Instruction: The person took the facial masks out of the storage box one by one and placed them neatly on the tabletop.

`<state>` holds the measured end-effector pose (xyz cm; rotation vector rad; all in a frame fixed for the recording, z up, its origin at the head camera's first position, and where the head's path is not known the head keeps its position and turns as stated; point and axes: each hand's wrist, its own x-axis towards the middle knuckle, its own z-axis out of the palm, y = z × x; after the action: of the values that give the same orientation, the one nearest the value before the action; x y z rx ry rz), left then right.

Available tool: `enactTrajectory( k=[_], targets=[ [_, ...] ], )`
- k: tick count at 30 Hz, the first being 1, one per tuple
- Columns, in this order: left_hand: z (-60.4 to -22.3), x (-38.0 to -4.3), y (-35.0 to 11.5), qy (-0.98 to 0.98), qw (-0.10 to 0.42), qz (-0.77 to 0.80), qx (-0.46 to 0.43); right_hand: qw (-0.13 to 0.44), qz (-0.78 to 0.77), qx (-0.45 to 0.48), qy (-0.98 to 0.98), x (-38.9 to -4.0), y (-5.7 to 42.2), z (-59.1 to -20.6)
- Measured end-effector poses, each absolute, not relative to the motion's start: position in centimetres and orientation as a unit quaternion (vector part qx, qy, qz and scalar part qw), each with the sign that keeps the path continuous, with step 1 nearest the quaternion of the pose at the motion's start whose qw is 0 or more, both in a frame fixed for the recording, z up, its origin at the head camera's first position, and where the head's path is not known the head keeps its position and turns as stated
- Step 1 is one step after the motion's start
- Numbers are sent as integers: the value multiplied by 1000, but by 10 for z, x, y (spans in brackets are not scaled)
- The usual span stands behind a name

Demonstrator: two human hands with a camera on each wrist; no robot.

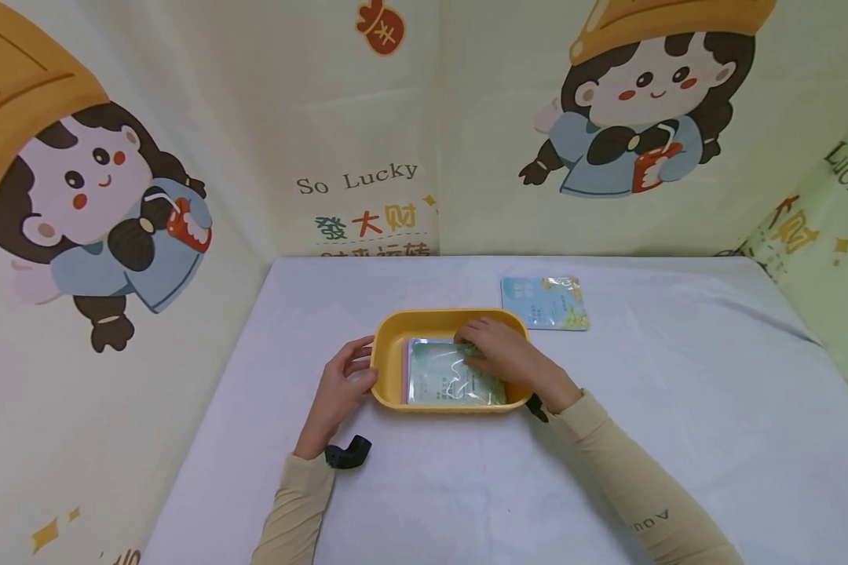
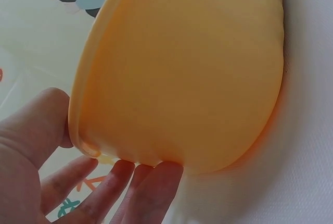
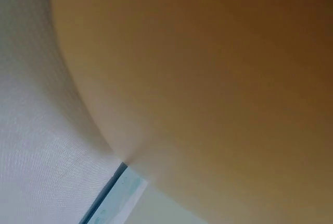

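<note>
Green packet lies in the yellow tray at frame centre, apparently being adjusted by the right hand, whose fingers' hold cannot be determined, while the left hand grips the tray end, the next move likely requiring steady support.

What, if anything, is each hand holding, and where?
The left hand holds the yellow tray by its left end. The right hand, over the top packet: cannot tell.
</note>
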<state>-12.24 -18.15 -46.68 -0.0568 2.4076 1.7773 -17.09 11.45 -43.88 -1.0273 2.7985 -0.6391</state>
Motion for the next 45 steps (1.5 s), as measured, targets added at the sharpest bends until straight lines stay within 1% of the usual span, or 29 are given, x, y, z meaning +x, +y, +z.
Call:
enactTrajectory(
  k=[8, 28, 36, 45],
  targets=[
    [-468, -124, -182, 803, 78, 591, -15, 15, -230, -340, 912, -171, 119, -439],
    [-469, -121, -183, 800, 78, 595, -11, 34, -305, -341, 889, -169, 139, -415],
    [-470, -121, -184, 802, 76, 593, -11, 14, -324, -347, 880, -173, 151, -407],
    [-474, -124, -185, 801, 79, 594, -11, -27, -344, -353, 870, -178, 168, -391]
  ],
)
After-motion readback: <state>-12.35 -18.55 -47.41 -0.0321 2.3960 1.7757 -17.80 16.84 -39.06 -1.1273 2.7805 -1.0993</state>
